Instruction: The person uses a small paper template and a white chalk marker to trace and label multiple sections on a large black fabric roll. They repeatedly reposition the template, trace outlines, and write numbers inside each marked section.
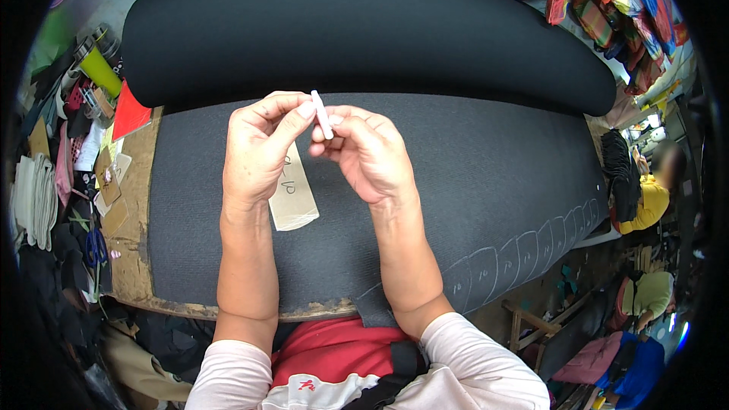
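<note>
A short white stick of chalk [322, 115] is pinched between the fingertips of both hands above the dark fabric. My left hand [262, 144] grips its upper end with thumb and forefinger. Around the lower end, the thumb and fingers of my right hand [370, 153] are closed. Beneath my hands a pale cardboard template [295, 205] with handwritten marks lies on the dark grey fabric [471, 182]; my left hand and wrist partly cover it. A row of chalk-drawn outlines [507, 257] runs along the fabric's near right edge.
A large black fabric roll [364, 30] lies across the back of the table. On the left are blue scissors [96, 247], cardboard pieces [114, 216], folded cloth [35, 201] and a green bottle [97, 67]. A person in yellow [647, 201] is at the far right, near stacked dark pieces [620, 171].
</note>
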A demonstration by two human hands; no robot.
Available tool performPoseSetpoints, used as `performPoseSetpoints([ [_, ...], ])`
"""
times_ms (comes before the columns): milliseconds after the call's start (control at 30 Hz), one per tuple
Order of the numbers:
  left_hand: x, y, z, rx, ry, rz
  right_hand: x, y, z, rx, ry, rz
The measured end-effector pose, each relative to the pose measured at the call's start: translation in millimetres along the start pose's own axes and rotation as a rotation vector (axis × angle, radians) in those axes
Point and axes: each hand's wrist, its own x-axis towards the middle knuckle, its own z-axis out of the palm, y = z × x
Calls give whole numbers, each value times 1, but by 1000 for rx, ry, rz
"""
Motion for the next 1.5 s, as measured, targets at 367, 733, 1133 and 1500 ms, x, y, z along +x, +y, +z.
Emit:
performPoseSetpoints([
  [367, -3, 4, 9, 73, 129, -22, -5, 3, 14, -1060, 219, -807],
  [733, -2, 3, 2, 57, 72, -49, -8, 2, 15, -579, 210, -497],
  [1133, 2, 0, 6, -17, 88, -14, -2, -2, -5, 131, -22, -3],
  [1500, -2, -2, 8, -15, 53, -91, -5, 3, 10, -473, 129, -374],
])
